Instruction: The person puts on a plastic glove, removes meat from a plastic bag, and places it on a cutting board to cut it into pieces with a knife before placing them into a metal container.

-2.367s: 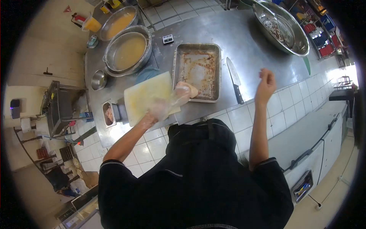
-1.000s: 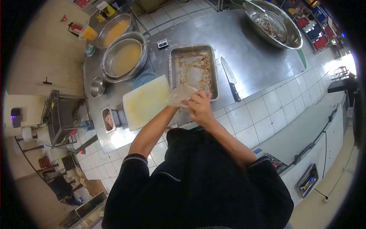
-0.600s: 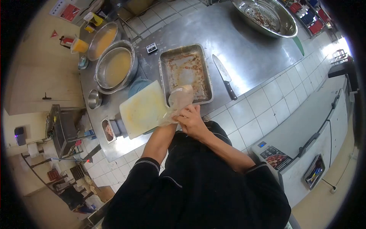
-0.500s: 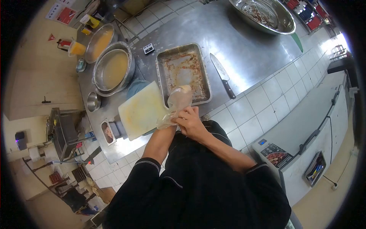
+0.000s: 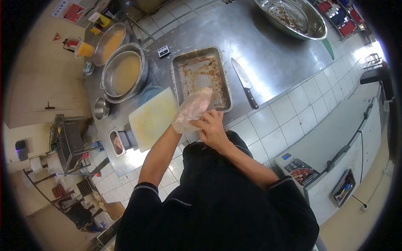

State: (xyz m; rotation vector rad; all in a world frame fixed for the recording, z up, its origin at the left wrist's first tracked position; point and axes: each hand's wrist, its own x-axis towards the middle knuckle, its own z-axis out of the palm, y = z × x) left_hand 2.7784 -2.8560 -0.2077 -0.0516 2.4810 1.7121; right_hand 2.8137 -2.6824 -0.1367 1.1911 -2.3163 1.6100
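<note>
A clear plastic glove [image 5: 182, 122] covers my left hand [image 5: 196, 105], which reaches over the near left corner of a stained metal tray [image 5: 176, 75]. Its fingers are blurred by the plastic. My right hand [image 5: 212, 129] is bare, with its fingers pinched on the glove near the left palm. Left of my hands lies a white cutting board [image 5: 154, 119]. To the right of the tray a knife [image 5: 244, 81] with a dark handle rests on the steel table [image 5: 209, 25].
Two large bowls of yellowish liquid [image 5: 124, 73] [image 5: 112, 42] stand at the left, near a small steel bowl [image 5: 101, 108] and a small container [image 5: 117, 142]. A big steel bowl [image 5: 293, 19] is at the back right, a small black-and-white device [image 5: 163, 51] behind the tray.
My left hand has gone further into the plastic glove, and its forearm has swung left. My right hand has shifted slightly, still at the glove.
</note>
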